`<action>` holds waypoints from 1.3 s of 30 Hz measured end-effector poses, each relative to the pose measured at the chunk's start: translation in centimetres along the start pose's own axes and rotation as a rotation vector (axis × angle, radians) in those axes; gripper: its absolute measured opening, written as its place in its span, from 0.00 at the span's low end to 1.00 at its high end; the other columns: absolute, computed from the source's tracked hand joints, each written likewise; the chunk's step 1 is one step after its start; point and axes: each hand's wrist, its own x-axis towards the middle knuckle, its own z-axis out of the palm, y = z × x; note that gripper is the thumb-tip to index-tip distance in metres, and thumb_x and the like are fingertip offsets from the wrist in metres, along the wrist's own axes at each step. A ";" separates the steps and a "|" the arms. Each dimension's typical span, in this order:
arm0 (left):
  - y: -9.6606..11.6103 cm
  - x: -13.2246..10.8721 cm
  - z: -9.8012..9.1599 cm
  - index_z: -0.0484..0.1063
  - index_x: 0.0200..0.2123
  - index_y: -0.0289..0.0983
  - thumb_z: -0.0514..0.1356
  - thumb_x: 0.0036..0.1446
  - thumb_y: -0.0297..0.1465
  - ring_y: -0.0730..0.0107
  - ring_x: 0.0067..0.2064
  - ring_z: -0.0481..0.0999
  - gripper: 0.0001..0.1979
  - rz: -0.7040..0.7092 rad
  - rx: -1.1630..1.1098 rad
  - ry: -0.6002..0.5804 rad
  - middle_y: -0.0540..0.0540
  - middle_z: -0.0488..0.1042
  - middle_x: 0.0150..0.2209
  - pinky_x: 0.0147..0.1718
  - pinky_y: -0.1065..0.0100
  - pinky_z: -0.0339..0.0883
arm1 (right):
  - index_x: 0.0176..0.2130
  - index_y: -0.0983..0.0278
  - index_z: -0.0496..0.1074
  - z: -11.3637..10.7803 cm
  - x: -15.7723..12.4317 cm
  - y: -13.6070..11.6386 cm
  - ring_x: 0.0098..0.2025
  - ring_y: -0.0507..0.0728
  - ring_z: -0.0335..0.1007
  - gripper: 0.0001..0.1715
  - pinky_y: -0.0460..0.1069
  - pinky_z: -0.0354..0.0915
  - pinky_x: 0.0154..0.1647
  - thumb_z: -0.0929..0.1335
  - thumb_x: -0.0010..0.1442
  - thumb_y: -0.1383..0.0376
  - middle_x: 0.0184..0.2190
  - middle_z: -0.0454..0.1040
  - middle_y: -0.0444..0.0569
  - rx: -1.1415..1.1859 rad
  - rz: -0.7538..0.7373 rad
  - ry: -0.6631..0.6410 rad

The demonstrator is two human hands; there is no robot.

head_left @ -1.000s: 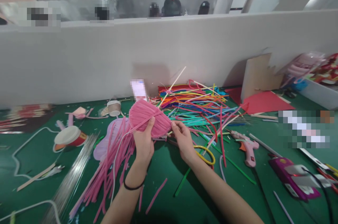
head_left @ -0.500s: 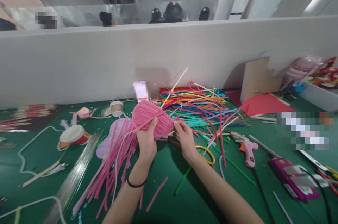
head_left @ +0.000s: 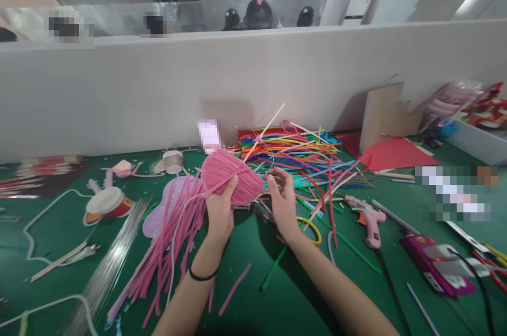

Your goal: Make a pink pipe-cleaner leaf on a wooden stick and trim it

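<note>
Between my fingers, the pink pipe-cleaner bundle [head_left: 232, 180] now rests on my left hand [head_left: 219, 209] alone, thumb pressed across its front. My right hand [head_left: 283, 201] has let go, fingers [head_left: 273, 180] loosely spread just beside its right edge.

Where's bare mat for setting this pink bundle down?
Bare green mat lies between the right forearm and the glue gun. Smaller patch left of that forearm. Crowded: coloured stems ahead, pink stems beside the left hand holding the pink bundle.
</note>
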 end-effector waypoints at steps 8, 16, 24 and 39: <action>1.2 0.0 -0.8 0.77 0.43 0.34 0.70 0.44 0.34 0.58 0.44 0.79 0.21 -0.102 0.224 -0.216 0.43 0.80 0.43 0.48 0.59 0.71 | 0.46 0.58 0.72 -1.7 0.7 -2.7 0.58 0.62 0.56 0.11 0.61 0.56 0.60 0.67 0.62 0.64 0.51 0.68 0.51 -0.611 -0.647 -0.101; 1.5 -0.3 -0.9 0.78 0.40 0.34 0.71 0.43 0.33 0.59 0.42 0.79 0.19 -0.133 0.364 -0.294 0.43 0.81 0.41 0.46 0.61 0.71 | 0.37 0.59 0.73 -1.6 0.8 -2.5 0.58 0.62 0.57 0.04 0.61 0.58 0.59 0.67 0.61 0.67 0.46 0.71 0.50 -0.650 -0.689 -0.114; 1.6 1.0 -0.5 0.74 0.48 0.40 0.70 0.47 0.29 0.63 0.49 0.77 0.22 -0.143 -0.062 -0.086 0.46 0.78 0.48 0.49 0.64 0.71 | 0.38 0.62 0.69 -4.5 2.8 -3.8 0.43 0.60 0.70 0.07 0.56 0.65 0.45 0.63 0.65 0.63 0.36 0.76 0.51 -0.769 -0.511 -0.005; 2.0 1.2 -0.6 0.76 0.39 0.34 0.65 0.51 0.24 0.68 0.36 0.81 0.10 -0.507 -0.234 -0.032 0.45 0.81 0.37 0.40 0.68 0.76 | 0.43 0.62 0.75 -5.4 3.3 -5.1 0.45 0.61 0.73 0.15 0.55 0.65 0.48 0.63 0.64 0.58 0.42 0.78 0.52 -0.730 -0.291 -0.122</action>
